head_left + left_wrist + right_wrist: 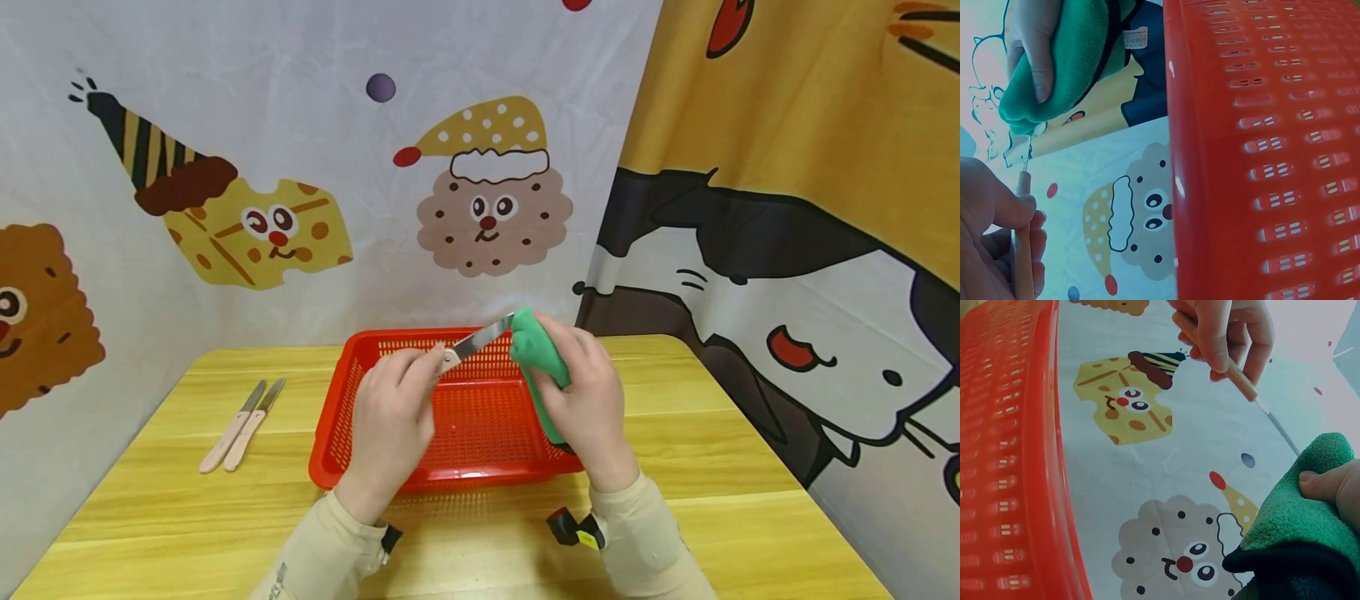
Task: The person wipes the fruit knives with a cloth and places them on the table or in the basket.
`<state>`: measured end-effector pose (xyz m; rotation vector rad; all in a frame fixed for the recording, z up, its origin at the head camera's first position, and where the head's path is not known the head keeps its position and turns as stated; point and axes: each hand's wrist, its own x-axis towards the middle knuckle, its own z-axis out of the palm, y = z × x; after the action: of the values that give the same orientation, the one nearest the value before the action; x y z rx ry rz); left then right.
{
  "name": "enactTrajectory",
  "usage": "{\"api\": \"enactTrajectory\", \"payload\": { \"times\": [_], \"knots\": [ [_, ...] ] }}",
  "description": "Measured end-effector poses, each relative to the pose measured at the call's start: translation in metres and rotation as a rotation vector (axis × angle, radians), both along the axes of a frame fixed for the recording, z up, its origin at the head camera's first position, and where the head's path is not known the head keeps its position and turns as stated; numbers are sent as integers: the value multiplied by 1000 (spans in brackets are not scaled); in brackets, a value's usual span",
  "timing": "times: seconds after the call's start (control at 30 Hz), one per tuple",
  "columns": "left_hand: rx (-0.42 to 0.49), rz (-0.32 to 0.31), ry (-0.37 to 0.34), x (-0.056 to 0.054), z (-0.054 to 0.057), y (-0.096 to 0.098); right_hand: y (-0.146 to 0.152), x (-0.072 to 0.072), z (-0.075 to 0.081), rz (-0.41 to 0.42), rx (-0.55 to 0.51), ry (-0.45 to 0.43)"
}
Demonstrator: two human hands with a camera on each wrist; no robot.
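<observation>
My left hand [393,408] grips a knife by its pale handle [1023,244], above the red basket. The knife's blade [483,337] points up and to the right, its tip reaching the green cloth [542,354]. In my right hand [592,392] the fluffy cloth with dark edging is bunched, thumb pressed on it. The right wrist view has the blade [1277,428] running into a fold of the cloth [1310,506], which hides the tip.
Beneath both hands stands a red plastic basket [330,433] with slotted walls. Two more knives [243,425] with pale pink handles lie side by side on the wooden table [150,500] at the left. A printed curtain [300,83] hangs behind.
</observation>
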<state>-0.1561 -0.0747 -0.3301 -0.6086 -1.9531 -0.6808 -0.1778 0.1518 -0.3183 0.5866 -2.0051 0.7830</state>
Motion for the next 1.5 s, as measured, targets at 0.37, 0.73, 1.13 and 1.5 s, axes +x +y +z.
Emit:
{"api": "enactTrajectory", "payload": {
  "times": [0.37, 0.73, 1.13, 1.5],
  "knots": [
    [20, -6, -5, 0, 2, 0, -19, 13, -1, 111, 67, 38],
    [15, -1, 4, 0, 1, 1, -40, 18, -4, 128, 143, 35],
    [18, -13, -2, 1, 1, 2, -44, 15, -5, 115, 175, 35],
    [36, -33, -7, -2, -2, 1, -41, 11, -2, 85, 192, 23]
  ]
}}
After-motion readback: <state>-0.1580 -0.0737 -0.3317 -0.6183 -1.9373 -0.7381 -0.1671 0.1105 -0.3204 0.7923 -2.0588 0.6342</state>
